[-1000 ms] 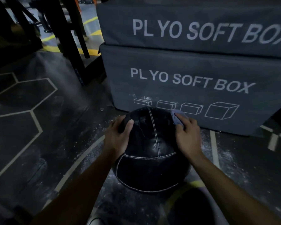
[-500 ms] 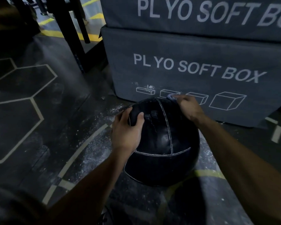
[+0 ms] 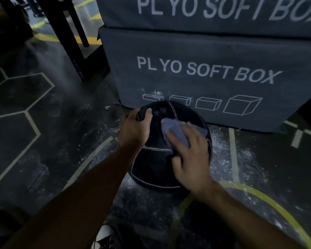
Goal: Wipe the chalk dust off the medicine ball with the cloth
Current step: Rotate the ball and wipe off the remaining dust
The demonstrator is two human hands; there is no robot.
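While the left hand [image 3: 135,130] curls its grip over the medicine ball [image 3: 156,164], steadying it, the right hand [image 3: 190,157] presses the cloth [image 3: 174,130] flat-fingered on top. Chalk dust [image 3: 223,159] lies beside the ball.

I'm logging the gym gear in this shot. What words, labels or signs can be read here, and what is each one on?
"PL YO SOFT BOX": white print on the lower grey box behind the medicine ball.
"PL YO SOFT BO", cut off by the frame edge: the upper grey box stacked on it.
Four outline drawings of boxes, no text: under the lower box's lettering.
Medicine ball, cloth: no readable text.
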